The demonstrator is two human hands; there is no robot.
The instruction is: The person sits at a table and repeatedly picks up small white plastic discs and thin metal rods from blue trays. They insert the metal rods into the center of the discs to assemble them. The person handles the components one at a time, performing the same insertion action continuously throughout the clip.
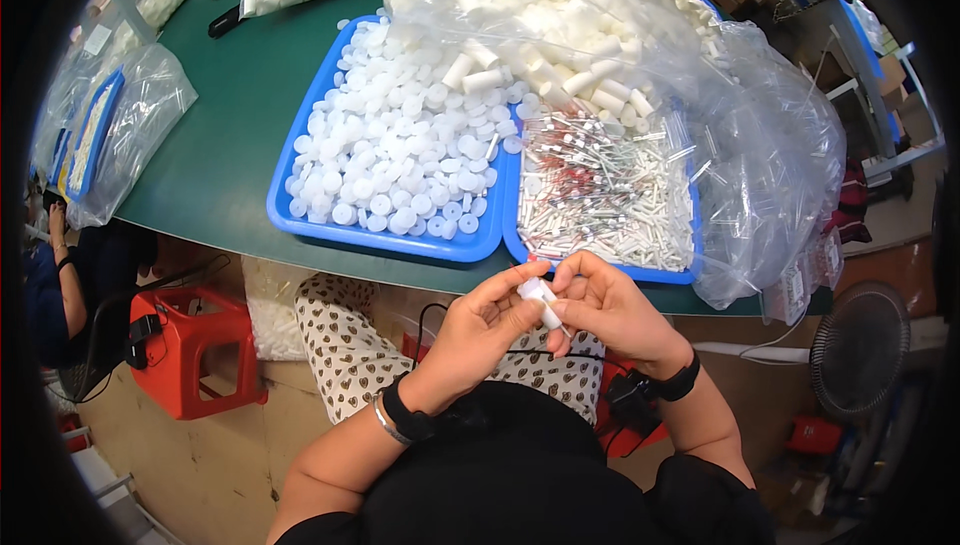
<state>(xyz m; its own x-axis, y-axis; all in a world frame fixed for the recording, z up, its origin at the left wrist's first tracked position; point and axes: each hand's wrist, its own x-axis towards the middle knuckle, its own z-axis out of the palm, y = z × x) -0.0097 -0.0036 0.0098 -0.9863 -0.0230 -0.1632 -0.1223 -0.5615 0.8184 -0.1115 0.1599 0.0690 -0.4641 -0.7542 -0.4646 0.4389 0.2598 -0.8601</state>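
Just in front of the table's near edge, my left hand point(478, 335) and my right hand point(612, 307) meet at the fingertips. Between them is a small white plastic cylinder point(548, 313), tilted, with a paler cap-like end. Fingers of both hands are closed on it and partly cover it. Beyond my left hand, a blue tray point(400, 243) is heaped with translucent white discs point(400, 145). A second blue tray point(600, 267), right beyond my hands, contains many thin white sticks point(640, 220) and pin-like pieces with red and metallic shafts point(580, 160).
Clear bags of cream foam-like cylinders point(590, 75) spill over the trays' far side. Crumpled plastic point(770, 165) hangs at the right. A black marker-like object point(224, 22) lies on the green table point(220, 145). A red stool point(195, 350), another person's arm point(66, 285) and a fan point(858, 345) flank me.
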